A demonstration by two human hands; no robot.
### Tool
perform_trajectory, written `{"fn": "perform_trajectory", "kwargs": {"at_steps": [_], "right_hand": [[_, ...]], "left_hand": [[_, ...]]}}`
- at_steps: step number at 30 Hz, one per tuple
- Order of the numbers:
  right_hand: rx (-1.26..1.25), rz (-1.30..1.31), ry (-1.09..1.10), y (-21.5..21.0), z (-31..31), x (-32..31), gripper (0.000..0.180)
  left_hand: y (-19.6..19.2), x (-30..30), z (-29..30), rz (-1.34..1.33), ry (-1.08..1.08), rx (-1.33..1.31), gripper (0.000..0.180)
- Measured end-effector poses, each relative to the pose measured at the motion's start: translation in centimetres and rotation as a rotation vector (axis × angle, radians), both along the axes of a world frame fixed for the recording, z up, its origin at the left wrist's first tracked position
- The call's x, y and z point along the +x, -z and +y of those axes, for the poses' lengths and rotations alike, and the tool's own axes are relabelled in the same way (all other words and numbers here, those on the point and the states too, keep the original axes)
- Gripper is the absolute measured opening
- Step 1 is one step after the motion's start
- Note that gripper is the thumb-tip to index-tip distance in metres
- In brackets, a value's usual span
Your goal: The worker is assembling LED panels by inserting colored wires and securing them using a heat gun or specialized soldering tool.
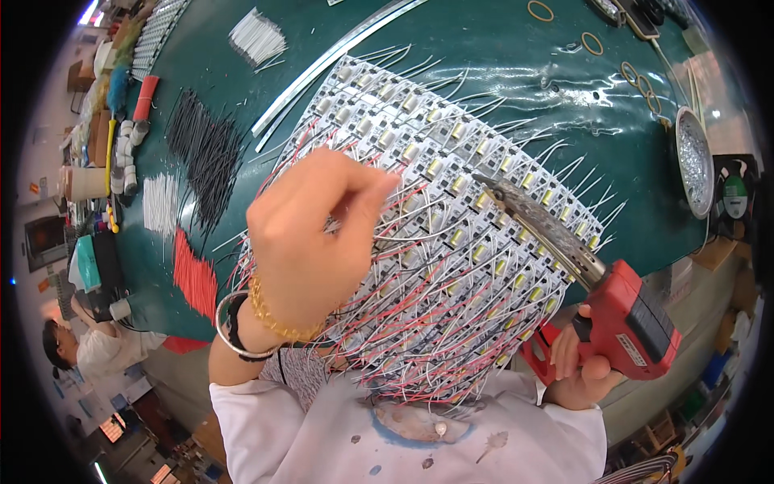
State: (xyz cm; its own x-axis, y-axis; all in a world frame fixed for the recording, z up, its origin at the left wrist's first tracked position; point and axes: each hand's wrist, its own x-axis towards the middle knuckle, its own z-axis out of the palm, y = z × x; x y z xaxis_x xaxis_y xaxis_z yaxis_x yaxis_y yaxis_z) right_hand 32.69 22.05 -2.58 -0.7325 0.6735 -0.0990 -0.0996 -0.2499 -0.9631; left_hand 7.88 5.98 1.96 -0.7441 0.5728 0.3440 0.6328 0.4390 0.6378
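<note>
A large panel of white circuit boards (516,189) lies in front of me, with rows of small yellowish components and many thin red and white wires trailing from it. My left hand (310,222) is over the panel's left half, thumb and forefinger pinched together. A bit of thin red wire shows at those fingertips, and the hand covers much of it. My right hand (584,363) grips the handle of a red soldering gun (637,323) at the panel's right side. Its dark tip points up and left, over or against the upper middle rows; contact cannot be made out.
Bundles of black wires (205,149), red wires (193,274) and white wires (161,206) lie left on the green table (322,28). Another white bundle (258,39) and metallic strips (322,73) are at the back. A round metal dish (695,161) stands right. A person (105,347) sits far left.
</note>
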Motion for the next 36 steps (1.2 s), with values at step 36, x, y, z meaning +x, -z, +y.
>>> {"fn": "perform_trajectory", "kwargs": {"at_steps": [36], "right_hand": [[0.061, -0.009, -0.050, 1.6, 0.7, 2.1, 0.065]], "left_hand": [[2.6, 1.9, 2.2, -0.186, 0.091, -0.107, 0.016]]}}
